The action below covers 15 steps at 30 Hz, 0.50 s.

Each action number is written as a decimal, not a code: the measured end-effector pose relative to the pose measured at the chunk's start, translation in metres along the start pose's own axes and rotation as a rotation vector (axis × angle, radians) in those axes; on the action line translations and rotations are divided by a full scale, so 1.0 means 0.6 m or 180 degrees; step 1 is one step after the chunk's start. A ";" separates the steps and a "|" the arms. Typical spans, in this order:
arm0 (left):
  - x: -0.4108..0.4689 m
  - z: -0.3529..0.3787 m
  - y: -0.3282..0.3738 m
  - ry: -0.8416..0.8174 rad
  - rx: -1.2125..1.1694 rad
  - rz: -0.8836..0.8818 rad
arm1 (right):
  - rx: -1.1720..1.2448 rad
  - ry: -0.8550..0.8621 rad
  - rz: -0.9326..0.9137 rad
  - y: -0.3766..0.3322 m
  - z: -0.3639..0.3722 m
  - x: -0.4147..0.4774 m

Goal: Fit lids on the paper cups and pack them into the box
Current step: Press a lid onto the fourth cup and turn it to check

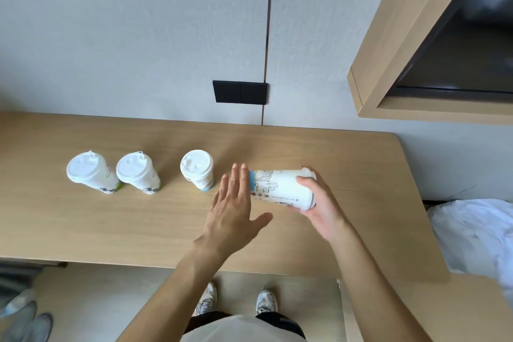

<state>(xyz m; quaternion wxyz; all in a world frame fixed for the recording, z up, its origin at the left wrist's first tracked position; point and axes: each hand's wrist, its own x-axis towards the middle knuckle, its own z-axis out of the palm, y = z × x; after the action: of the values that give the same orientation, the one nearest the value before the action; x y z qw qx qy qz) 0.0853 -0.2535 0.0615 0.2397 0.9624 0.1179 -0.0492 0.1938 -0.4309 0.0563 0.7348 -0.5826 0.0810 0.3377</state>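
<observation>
Three white paper cups with lids stand on the wooden table [111, 225]: one at far left [90, 173], a second beside it [137, 172], and a shorter one with a blue base [197, 169] further right. My right hand [319, 203] grips a fourth printed cup [280, 187] by its lidded end, holding it sideways above the table with its blue base pointing left. My left hand [236, 200] is open with fingers spread, just left of that cup's base. No box is in view.
A black wall socket plate [240, 91] sits on the grey wall behind the table. A wood-framed dark screen [458, 50] hangs at upper right. White fabric [477, 233] lies off the table's right end. My shoes [236, 302] show below the table's front edge.
</observation>
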 end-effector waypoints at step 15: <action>0.113 0.109 -0.111 -0.1264 -0.0064 -0.0741 | -0.4088 0.0377 -0.0829 0.028 0.171 0.132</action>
<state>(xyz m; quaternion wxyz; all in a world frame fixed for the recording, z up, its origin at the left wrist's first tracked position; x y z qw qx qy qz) 0.1318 -0.2136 -0.0362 0.2606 0.9113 0.1791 -0.2638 0.2156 -0.3039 0.0340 0.2701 -0.9279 -0.1675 0.1947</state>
